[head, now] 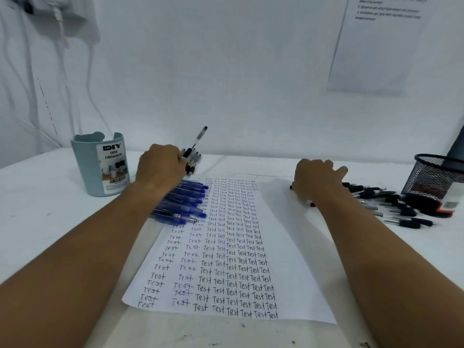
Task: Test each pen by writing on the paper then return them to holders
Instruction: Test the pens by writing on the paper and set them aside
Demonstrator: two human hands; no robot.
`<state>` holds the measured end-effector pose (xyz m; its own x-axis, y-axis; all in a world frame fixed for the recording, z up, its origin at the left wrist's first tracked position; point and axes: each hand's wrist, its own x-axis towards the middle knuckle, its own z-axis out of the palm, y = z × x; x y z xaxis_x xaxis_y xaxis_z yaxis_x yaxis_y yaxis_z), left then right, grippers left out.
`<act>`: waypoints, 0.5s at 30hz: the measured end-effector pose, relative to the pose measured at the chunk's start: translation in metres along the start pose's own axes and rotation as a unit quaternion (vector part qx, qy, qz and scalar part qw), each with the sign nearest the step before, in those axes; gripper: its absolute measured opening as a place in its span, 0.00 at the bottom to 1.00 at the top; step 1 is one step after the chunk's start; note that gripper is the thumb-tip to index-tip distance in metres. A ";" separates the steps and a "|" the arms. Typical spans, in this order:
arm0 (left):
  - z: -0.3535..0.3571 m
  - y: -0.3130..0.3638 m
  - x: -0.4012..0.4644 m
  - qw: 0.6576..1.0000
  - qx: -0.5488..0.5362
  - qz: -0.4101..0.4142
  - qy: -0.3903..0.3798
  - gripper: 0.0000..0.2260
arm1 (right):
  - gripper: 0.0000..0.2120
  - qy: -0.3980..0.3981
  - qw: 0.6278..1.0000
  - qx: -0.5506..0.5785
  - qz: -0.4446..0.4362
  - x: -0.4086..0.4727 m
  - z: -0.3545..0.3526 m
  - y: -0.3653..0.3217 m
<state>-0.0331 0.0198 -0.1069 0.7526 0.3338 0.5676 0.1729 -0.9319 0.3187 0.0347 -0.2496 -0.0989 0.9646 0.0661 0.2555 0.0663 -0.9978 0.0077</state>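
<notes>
A sheet of paper (283,247) covered with columns of the word "Test" lies in the middle of the white table. My left hand (160,169) grips a bunch of black pens (194,151) above the sheet's far left corner; one pen sticks up and to the right. Several blue pens (185,202) lie in a row under my left wrist. My right hand (316,179) rests curled on black pens (391,204) scattered right of the paper; its fingers are hidden, so what they hold is unclear. A pale blue holder (100,167) stands at left, a black mesh holder (437,177) at right.
A white wall rises just behind the table, with cables (60,59) hanging at left and a printed sheet (376,43) taped at upper right. A small red and white item (449,205) lies beside the mesh holder's base.
</notes>
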 end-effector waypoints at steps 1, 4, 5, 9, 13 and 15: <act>0.002 -0.003 0.001 1.000 0.011 -0.005 0.003 0.12 | 0.06 -0.008 1.000 -0.001 0.002 0.000 0.001 0.000; 0.005 -0.010 0.003 0.999 0.032 -0.016 0.006 0.13 | 0.07 -0.006 1.000 -0.005 -0.005 -0.002 0.001 0.000; 0.006 -0.011 0.003 0.999 0.038 -0.018 0.006 0.13 | 0.08 -0.003 1.000 -0.006 -0.008 -0.003 0.000 -0.001; 0.008 -0.017 0.005 0.998 0.058 -0.034 -0.003 0.14 | 0.08 0.018 1.000 -0.011 -0.019 -0.002 0.001 -0.001; 0.009 -0.018 0.005 0.996 0.078 -0.050 -0.015 0.13 | 0.12 0.024 0.999 -0.004 -0.026 0.002 0.005 -0.002; 0.009 -0.018 0.005 0.995 0.082 -0.049 -0.015 0.14 | 0.13 0.024 0.999 -0.005 -0.034 0.003 0.005 -0.002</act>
<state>-0.0268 0.0367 -0.1168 0.7452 0.4224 0.5160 0.3461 -0.9064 0.2421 0.0390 -0.2471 -0.1032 0.9444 0.1333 0.3006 0.1284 -0.9911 0.0360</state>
